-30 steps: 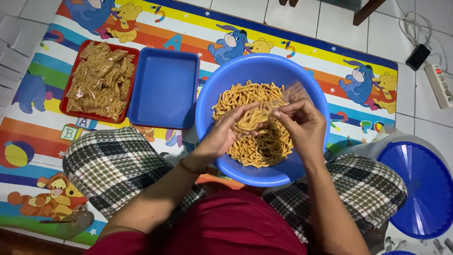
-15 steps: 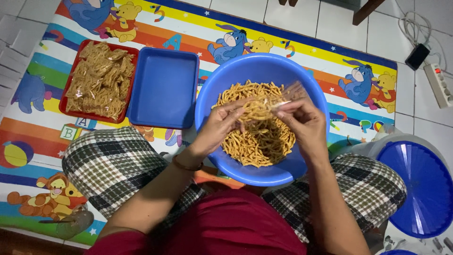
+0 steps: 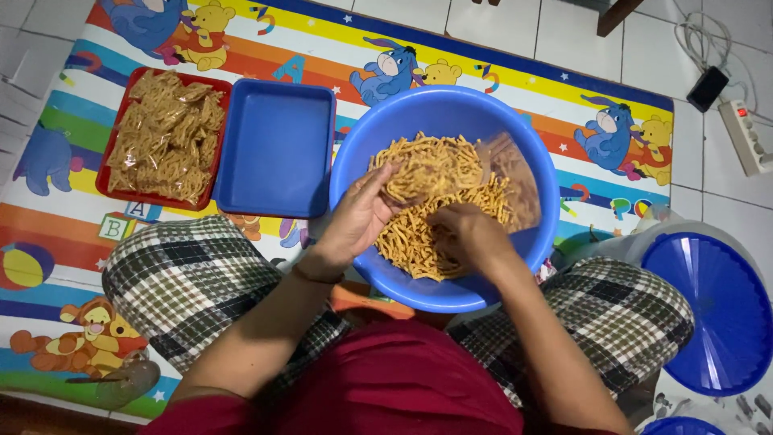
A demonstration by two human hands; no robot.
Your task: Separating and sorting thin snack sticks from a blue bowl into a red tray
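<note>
Lowered right hand (image 3: pixel 469 235) digs into golden snack sticks (image 3: pixel 427 205); left hand (image 3: pixel 360 216) grip holds a clump.

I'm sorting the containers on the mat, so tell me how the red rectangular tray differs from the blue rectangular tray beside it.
The red rectangular tray is heaped with clear packets of golden snack sticks, while the blue rectangular tray holds nothing. The red one lies farther from the big round blue plastic basin; the blue one lies against the basin's rim. The red one also looks a little narrower. Both are shallow, rectangular, and lie side by side on the cartoon play mat.

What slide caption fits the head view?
Both hands, left hand and right hand, gather fried snack sticks in a blue basin.
</note>
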